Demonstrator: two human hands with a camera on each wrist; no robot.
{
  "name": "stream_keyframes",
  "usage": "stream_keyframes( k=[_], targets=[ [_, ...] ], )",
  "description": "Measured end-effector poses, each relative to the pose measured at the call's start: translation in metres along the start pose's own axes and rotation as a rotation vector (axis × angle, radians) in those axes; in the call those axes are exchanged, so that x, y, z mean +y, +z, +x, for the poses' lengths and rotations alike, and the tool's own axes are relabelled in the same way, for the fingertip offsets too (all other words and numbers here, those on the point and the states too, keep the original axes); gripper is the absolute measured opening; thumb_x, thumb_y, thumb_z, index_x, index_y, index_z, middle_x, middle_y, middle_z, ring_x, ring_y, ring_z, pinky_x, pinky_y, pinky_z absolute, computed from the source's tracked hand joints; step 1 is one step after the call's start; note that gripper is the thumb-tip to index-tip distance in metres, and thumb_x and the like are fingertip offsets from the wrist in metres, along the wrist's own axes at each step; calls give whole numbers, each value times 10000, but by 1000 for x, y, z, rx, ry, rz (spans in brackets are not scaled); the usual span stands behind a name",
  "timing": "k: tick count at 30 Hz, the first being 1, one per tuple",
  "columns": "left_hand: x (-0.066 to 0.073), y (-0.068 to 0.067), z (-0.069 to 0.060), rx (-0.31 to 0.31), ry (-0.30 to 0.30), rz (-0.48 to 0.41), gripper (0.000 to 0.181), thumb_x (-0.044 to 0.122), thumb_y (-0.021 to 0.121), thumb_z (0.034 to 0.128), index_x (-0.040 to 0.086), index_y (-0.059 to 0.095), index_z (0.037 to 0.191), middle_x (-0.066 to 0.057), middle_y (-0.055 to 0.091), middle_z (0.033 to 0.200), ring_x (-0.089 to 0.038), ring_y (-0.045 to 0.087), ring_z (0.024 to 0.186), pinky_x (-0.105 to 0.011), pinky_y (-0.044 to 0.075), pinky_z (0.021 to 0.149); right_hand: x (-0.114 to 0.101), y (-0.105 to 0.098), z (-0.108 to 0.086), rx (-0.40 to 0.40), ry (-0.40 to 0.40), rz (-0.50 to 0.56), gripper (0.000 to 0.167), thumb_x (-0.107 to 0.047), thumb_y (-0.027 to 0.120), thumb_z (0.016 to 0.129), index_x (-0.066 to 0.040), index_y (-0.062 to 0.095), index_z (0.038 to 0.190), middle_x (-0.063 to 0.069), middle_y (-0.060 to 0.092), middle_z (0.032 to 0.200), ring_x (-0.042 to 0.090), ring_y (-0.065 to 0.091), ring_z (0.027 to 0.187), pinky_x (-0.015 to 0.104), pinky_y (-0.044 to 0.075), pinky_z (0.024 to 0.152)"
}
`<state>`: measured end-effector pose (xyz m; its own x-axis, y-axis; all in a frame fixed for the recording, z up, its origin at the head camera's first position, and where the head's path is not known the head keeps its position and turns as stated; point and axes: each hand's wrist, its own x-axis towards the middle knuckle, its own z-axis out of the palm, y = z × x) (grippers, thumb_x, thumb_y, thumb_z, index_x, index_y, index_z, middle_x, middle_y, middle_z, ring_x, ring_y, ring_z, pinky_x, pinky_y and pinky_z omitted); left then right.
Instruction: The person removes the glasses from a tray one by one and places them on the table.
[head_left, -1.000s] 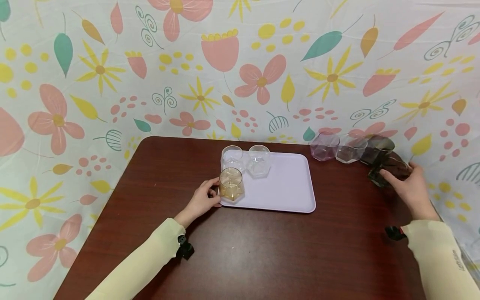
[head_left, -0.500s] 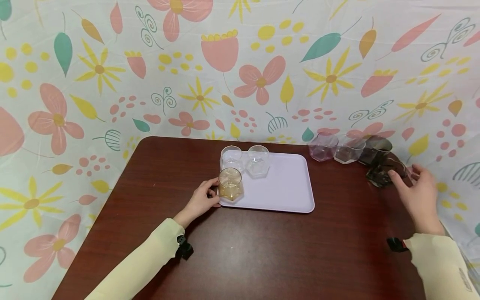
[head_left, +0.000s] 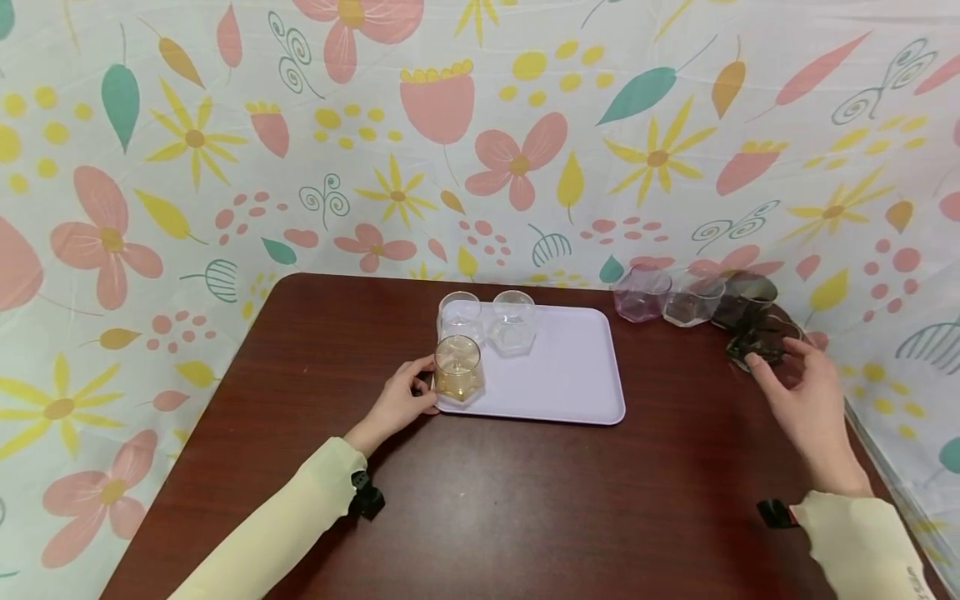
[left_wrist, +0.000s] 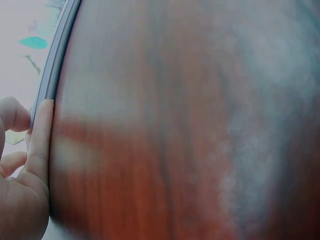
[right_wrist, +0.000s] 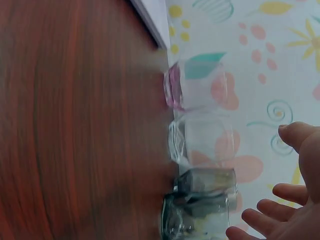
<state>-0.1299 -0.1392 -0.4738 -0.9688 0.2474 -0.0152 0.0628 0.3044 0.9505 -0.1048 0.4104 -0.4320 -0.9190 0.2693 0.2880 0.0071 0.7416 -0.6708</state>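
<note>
My left hand (head_left: 405, 393) is at the left edge of the lilac tray (head_left: 562, 367), close to an amber glass (head_left: 459, 375). The left wrist view shows that hand's thumb and fingers (left_wrist: 42, 135) pinching the tray's rim. Two clear glasses, one at the corner (head_left: 459, 315) and one beside it (head_left: 513, 329), stand behind the amber one. My right hand (head_left: 806, 404) is beside a dark greenish glass (head_left: 761, 343), its fingers spread around the near side. In the right wrist view the fingers (right_wrist: 270, 210) appear apart from this glass (right_wrist: 195, 220).
A row of glasses runs along the table's back right: pink (head_left: 642, 296), clear (head_left: 693, 302) and grey (head_left: 744, 300), with the dark greenish one in front. A flower-printed cloth (head_left: 517, 83) hangs behind the brown table (head_left: 495, 517).
My right hand has loosened from around the dark greenish glass, drawn back right, then come slightly left again. My left hand stays at the tray's edge.
</note>
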Motion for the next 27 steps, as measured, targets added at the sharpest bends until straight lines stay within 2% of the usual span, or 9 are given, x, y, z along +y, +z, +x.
stream_keyframes(
  k=[1,5,8,11,13,15,17,21,27],
  targets=[
    [-2,0,1,3,-2,0,654,-152,579,822,-147,453,1464,-304,490,1307,-216,574,841,-367,689,677,-3,1,-2,-18,1,6,667,-276,655,1004,90,429,1515,400,502,1394,-203,392,948,-37,338,706],
    [-25,1,10,-2,-30,1,678,-129,596,840,-74,464,1503,-260,498,1338,-197,577,849,-331,685,678,-16,5,-9,-78,17,32,676,-304,623,1028,37,386,1561,361,431,1481,47,535,1197,-59,343,744],
    [-40,1,16,-5,-35,-1,691,-116,607,842,-36,471,1515,-233,501,1347,-163,575,850,-302,680,673,-26,8,-12,-99,18,55,675,-314,618,1033,17,378,1570,340,429,1490,46,533,1208,-64,352,750],
    [-38,1,16,-2,-35,-8,691,-123,606,840,-38,474,1513,-233,501,1347,-163,573,850,-302,680,671,-36,11,-16,-106,-3,68,670,-316,628,1030,11,387,1563,324,436,1491,-135,453,1113,-67,367,756],
    [-37,2,16,0,-31,-9,691,-123,610,838,-45,473,1510,-235,500,1349,-175,576,847,-309,681,666,-42,14,-18,-108,-18,75,668,-313,633,1030,11,389,1560,310,438,1499,-131,455,1145,-73,375,772],
    [-37,2,15,5,-26,-12,690,-126,613,836,-60,468,1507,-244,496,1353,-186,578,847,-331,684,663,-49,17,-20,-115,-28,85,674,-310,632,1033,12,374,1565,301,441,1507,-37,489,1256,-81,373,799],
    [-37,2,15,10,-23,-13,695,-131,614,834,-77,455,1508,-254,490,1359,-195,579,849,-360,688,663,-55,21,-22,-128,-38,97,687,-308,631,1035,11,348,1574,294,444,1514,141,509,1355,-81,370,824],
    [-37,2,14,11,-23,-3,698,-132,614,836,-86,443,1511,-263,484,1364,-194,577,854,-377,689,667,-67,29,-26,-164,-61,126,712,-295,635,1036,1,300,1590,294,442,1522,425,455,1385,-65,369,862],
    [-35,1,15,-5,-38,0,693,-117,610,844,-42,464,1517,-232,500,1359,-174,574,856,-311,682,676,-88,36,-28,-196,-110,147,730,-285,665,1023,-17,297,1595,262,449,1524,468,462,1351,-54,370,879]
  ],
)
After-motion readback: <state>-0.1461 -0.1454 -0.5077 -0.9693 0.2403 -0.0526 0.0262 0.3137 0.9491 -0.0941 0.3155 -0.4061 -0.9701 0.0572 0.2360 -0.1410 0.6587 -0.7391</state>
